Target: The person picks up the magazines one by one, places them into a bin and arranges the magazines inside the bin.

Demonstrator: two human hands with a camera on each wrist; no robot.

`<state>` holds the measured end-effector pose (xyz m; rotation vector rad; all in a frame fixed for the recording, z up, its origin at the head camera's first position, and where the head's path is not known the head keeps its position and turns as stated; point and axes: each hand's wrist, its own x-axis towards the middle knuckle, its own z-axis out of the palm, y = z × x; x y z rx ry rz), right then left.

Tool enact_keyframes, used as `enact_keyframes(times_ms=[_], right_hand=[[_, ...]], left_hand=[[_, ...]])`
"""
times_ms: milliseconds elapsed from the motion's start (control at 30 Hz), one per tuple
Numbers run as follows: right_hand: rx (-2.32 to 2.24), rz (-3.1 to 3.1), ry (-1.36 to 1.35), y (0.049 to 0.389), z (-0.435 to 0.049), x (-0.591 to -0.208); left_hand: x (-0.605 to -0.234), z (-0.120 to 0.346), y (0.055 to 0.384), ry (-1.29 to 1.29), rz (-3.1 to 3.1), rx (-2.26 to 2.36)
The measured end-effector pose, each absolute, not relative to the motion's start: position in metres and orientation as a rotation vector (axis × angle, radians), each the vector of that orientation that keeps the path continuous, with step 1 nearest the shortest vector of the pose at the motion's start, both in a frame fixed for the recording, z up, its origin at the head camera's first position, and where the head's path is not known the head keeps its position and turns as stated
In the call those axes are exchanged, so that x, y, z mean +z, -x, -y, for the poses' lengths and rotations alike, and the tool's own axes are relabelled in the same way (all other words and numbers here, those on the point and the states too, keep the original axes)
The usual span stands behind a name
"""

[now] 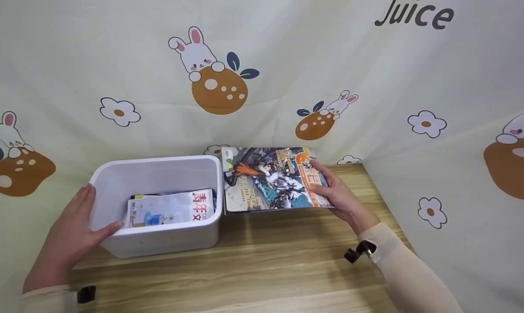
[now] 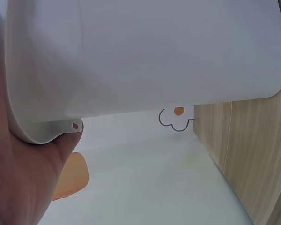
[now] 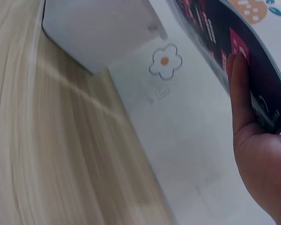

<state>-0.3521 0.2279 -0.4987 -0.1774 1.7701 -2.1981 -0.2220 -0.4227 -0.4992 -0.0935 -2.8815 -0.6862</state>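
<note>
A white plastic bin (image 1: 166, 241) stands on the table, with magazines (image 1: 168, 206) lying inside; the top one has a pale cover with a blue picture. My left hand (image 1: 68, 232) grips the bin's left end, its thumb on the front rim. In the left wrist view the palm (image 2: 33, 173) is against the bin's edge (image 2: 25, 131). To the right of the bin, my right hand (image 1: 342, 195) holds a colourful comic magazine (image 1: 266, 180) by its right edge, above the table. Its dark back cover (image 3: 260, 65) shows in the right wrist view, with fingers against it.
The wood-grain table (image 1: 244, 269) reaches to a pale cloth backdrop (image 1: 136, 78) printed with rabbits, oranges and flowers, which rises behind and at the sides. A black strap piece (image 1: 359, 251) sits at the right wrist and another (image 1: 86, 294) at the left.
</note>
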Motion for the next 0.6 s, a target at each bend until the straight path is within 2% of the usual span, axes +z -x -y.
enact_keyframes(times_ms=[600], right_hand=[[-2.247, -1.740, 0.279, 0.346, -0.166, -0.468]], left_hand=[[-0.502, 0.423, 0.222, 0.104, 2.856, -0.691]])
